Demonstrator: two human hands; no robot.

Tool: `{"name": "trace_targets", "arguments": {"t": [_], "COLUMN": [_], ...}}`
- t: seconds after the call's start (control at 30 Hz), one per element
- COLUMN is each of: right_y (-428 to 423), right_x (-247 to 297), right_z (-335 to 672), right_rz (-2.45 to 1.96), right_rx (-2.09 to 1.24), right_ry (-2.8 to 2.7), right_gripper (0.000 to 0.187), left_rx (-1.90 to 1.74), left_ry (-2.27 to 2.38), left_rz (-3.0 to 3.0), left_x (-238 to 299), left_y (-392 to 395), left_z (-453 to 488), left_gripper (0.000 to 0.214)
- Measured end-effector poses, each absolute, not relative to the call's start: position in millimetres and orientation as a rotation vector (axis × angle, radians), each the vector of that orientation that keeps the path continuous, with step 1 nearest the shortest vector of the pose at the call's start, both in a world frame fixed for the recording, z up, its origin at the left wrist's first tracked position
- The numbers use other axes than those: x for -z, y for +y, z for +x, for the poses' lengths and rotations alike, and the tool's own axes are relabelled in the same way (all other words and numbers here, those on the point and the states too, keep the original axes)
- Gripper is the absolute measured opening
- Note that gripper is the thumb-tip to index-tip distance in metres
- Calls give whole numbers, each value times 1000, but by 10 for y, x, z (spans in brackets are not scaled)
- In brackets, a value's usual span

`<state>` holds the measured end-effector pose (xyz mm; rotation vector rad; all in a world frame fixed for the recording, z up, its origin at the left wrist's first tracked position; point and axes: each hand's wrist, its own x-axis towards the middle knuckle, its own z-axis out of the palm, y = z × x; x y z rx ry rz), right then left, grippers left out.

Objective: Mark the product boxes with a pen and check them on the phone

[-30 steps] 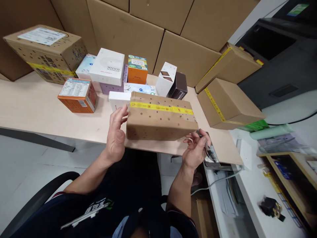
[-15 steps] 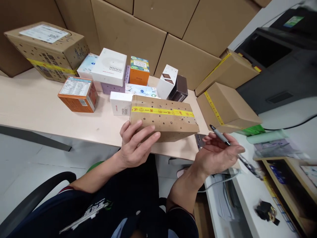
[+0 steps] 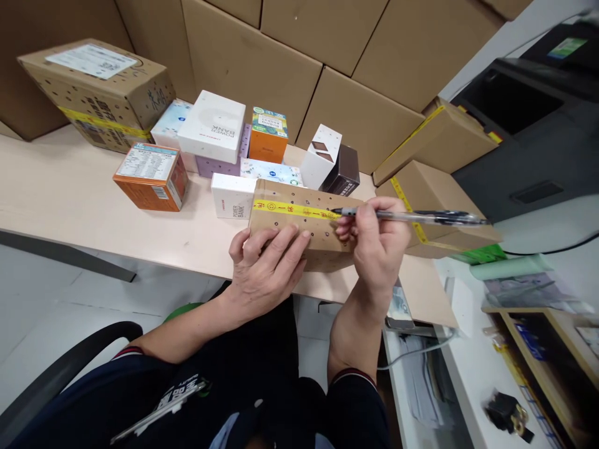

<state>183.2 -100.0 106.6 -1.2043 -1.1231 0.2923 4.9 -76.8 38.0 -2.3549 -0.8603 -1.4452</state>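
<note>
A brown cardboard box (image 3: 322,240) with a strip of yellow tape (image 3: 290,209) along its top lies at the near edge of the desk (image 3: 70,199). My left hand (image 3: 266,271) rests on the box's near face, fingers flat and spread over it. My right hand (image 3: 377,246) is closed around a pen (image 3: 412,216). The pen lies almost level, its tip touching the yellow tape near the box's right end.
Behind the box stand several small product boxes, among them a white power bank box (image 3: 213,125) and an orange carton (image 3: 150,176). A large taped carton (image 3: 100,90) sits far left, two flat cartons (image 3: 440,193) right. A printer (image 3: 528,118) stands far right.
My right hand has swung the pen up from beside the box and set its tip on the yellow tape. My left hand moved from the box's left end onto its near face.
</note>
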Motion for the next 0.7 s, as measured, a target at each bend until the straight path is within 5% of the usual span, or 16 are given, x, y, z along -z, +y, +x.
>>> {"name": "trace_targets", "arguments": {"t": [0.27, 0.7], "right_y": [-1036, -1029], "right_x": [-1025, -1007], "right_z": [1856, 1839], "right_rz": [-1403, -1454], "right_rx": [-191, -83], "right_ry": [-1302, -1397], "right_gripper": [31, 26], "left_rx": [1448, 1460], "left_ry": [-852, -865], "left_rz": [-2327, -2318], "left_x": [-416, -402], "left_y": [-715, -723], "left_z": [72, 80], "left_gripper": [30, 38]}}
